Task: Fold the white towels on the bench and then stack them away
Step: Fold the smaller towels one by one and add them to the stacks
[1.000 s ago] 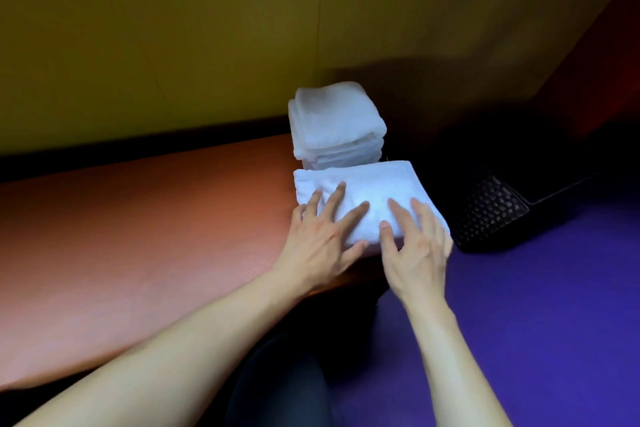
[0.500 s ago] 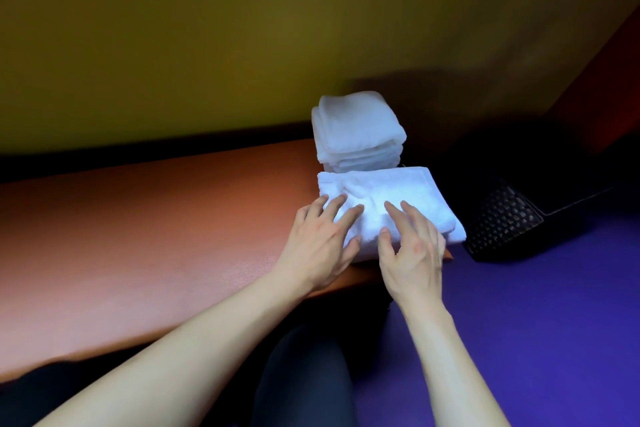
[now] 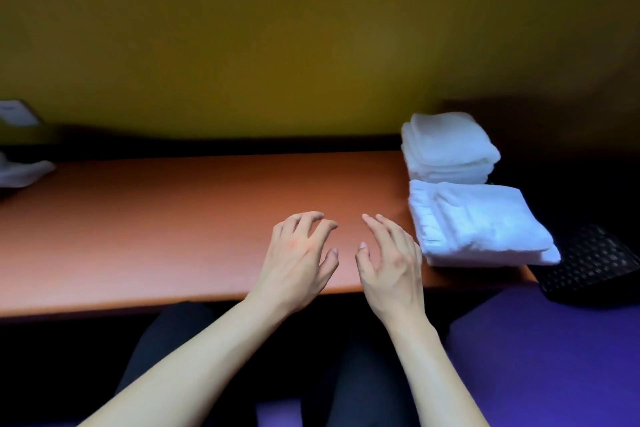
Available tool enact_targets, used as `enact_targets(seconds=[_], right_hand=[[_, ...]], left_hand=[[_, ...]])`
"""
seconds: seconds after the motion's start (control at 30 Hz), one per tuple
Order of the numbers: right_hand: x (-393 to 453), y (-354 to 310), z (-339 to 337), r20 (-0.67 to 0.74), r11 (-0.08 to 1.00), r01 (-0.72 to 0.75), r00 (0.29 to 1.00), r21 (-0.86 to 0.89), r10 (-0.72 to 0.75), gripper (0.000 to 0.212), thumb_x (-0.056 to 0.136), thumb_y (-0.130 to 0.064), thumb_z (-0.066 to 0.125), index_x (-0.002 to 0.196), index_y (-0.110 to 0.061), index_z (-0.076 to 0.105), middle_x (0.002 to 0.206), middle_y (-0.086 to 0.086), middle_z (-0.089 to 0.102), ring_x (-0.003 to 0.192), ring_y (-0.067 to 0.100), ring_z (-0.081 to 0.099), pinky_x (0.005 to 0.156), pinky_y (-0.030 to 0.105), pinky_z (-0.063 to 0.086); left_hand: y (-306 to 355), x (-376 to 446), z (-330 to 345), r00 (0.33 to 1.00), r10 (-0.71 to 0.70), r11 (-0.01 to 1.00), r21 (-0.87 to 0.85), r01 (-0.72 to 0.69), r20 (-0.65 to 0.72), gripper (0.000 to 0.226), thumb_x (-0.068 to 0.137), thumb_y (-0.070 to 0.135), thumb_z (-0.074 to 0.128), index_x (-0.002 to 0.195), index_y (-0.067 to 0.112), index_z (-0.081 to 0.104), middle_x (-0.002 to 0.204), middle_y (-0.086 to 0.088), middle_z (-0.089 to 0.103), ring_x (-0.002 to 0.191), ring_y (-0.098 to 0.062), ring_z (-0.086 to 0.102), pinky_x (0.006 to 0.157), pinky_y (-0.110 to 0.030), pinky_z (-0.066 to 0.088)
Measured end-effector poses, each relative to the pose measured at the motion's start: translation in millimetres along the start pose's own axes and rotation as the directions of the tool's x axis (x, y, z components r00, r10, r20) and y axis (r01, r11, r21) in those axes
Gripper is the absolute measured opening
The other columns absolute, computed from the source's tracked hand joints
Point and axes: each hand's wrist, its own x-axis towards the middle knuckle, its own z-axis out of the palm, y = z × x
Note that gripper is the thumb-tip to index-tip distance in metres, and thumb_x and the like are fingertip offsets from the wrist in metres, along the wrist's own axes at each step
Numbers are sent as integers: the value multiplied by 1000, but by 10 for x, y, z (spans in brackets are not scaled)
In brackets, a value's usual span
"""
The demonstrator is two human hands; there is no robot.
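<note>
The head view shows, at the far left edge of the frame, a loose white towel (image 3: 24, 173) lying crumpled on the desk (image 3: 173, 218). It is probably waiting there to be folded, well apart from the finished ones.

In the lower middle of the frame both hands hover over the bare part of the desk, palms down. The left hand (image 3: 298, 253) has its fingers (image 3: 313, 218) curled and a little spread, holding nothing. The right hand (image 3: 389, 258) is just beside it, its fingers (image 3: 381, 224) loosely spread and also empty. I judge that the hands are free because the last fold is done.

At the right of the frame a folded towel (image 3: 481, 224) lies flat near the desk end, close to the right hand. Behind it, against the wall, stands the stack of folded towels (image 3: 450, 147), touching it or nearly so. The folded one seems placed there to go on the stack. A dark mesh basket (image 3: 595, 267) sits at the right edge, lower than the desk.
</note>
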Motion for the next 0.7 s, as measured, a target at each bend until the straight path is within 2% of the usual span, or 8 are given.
enact_targets(seconds=[0.27, 0.43, 0.7], right_hand=[[-107, -844, 557, 169, 989, 136, 975, 55, -143, 49, 93, -27, 56, 142, -26, 56, 141, -2, 56, 132, 15, 48, 112, 36, 30], [-72, -1377, 1046, 249, 970, 228, 938, 84, -242, 49, 92, -27, 56, 141, -25, 57, 140, -1, 57, 130, 17, 50, 111, 38, 33], [13, -2309, 2110, 400, 934, 323, 844, 153, -357, 50, 92, -26, 56, 142, -26, 56, 140, -1, 57, 132, 18, 48, 112, 38, 32]], left_hand=[[-891, -650, -368, 970, -231, 973, -14, 231, -69, 41, 93, 42, 47, 128, 25, 59, 133, 1, 56, 125, -23, 49, 102, -40, 39], [-1420, -1007, -535, 926, -367, 930, -26, 366, -95, 43, 93, 43, 44, 131, 26, 57, 134, 2, 55, 127, -21, 47, 106, -40, 38], [-2472, -1478, -682, 832, -546, 837, -8, 548, -100, 46, 92, 43, 43, 132, 27, 56, 134, 2, 54, 122, -23, 48, 102, -41, 39]])
